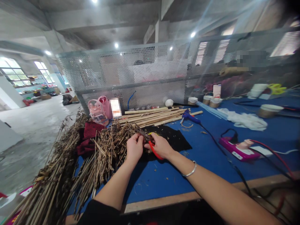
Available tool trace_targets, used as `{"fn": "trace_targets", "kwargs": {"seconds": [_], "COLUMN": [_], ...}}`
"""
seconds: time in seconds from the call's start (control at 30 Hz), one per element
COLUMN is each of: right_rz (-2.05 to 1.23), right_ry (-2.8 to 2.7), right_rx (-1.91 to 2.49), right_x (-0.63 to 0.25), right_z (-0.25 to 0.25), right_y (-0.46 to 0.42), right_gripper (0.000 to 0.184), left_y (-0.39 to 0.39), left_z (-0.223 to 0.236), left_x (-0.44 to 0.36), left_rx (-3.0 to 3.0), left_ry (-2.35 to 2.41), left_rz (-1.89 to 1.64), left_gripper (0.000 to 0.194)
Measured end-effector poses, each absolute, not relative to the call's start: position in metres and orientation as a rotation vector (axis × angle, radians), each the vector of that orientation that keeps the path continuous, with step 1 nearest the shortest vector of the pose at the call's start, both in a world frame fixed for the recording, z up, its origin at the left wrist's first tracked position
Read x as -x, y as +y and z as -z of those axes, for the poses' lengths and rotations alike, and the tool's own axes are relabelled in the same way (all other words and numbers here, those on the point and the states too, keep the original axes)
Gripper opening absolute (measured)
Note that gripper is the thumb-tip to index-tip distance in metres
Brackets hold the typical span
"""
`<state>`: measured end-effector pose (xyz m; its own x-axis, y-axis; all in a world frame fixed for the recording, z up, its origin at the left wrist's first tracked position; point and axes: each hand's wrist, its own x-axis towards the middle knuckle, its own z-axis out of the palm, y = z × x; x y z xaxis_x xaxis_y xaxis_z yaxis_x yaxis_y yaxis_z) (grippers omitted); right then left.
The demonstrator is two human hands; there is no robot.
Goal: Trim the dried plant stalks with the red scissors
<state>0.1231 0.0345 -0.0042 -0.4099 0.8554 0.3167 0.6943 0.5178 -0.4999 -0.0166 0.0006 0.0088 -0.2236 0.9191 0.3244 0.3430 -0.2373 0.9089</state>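
My right hand (161, 146) is wrapped round the scissors (154, 150), which have red and yellow handles. Their metal blades point up and left, passing close over the fingertips of my left hand (135, 149). That hand is closed in a pinch; what sits between its fingers is too small and hidden to name. Just left of it lies a tangled heap of dried brown plant stems (110, 150) with withered heads. Under both hands a black cloth (175, 139) is spread, with small plant scraps on it.
Pale cut sticks (152, 116) lie behind my hands, beside a blue glue gun (191, 117). Cables and a purple power strip (239, 150) occupy the right side. A longer dried bundle (53, 175) hangs over the left edge. A perforated metal screen (131, 72) stands behind the blue table (164, 187).
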Motion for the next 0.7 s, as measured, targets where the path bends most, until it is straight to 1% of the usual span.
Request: {"fn": "trace_targets", "kwargs": {"seconds": [0.1, 0.2, 0.43, 0.7], "right_rz": [-0.444, -0.460, -0.363, -0.409], "right_ry": [-2.228, -2.244, -2.216, -2.240], "right_rx": [1.246, 1.241, 1.207, 1.269], "right_x": [-0.1232, -0.1236, -0.1212, -0.1224], "right_z": [0.0037, 0.0035, 0.0059, 0.0053], "right_y": [0.0355, 0.0357, 0.0350, 0.0358], "right_gripper": [0.029, 0.029, 0.037, 0.032], "left_y": [0.0014, 0.0011, -0.0021, -0.0038], "left_z": [-0.0074, -0.0074, -0.0106, -0.0116], "left_x": [0.0169, 0.0174, 0.0149, 0.0155], "left_rx": [-1.494, -1.505, -1.581, -1.625], "left_ry": [1.460, 1.509, 1.594, 1.631], "left_rz": [-1.503, -1.486, -1.464, -1.490], "left_gripper": [0.026, 0.026, 0.026, 0.029]}}
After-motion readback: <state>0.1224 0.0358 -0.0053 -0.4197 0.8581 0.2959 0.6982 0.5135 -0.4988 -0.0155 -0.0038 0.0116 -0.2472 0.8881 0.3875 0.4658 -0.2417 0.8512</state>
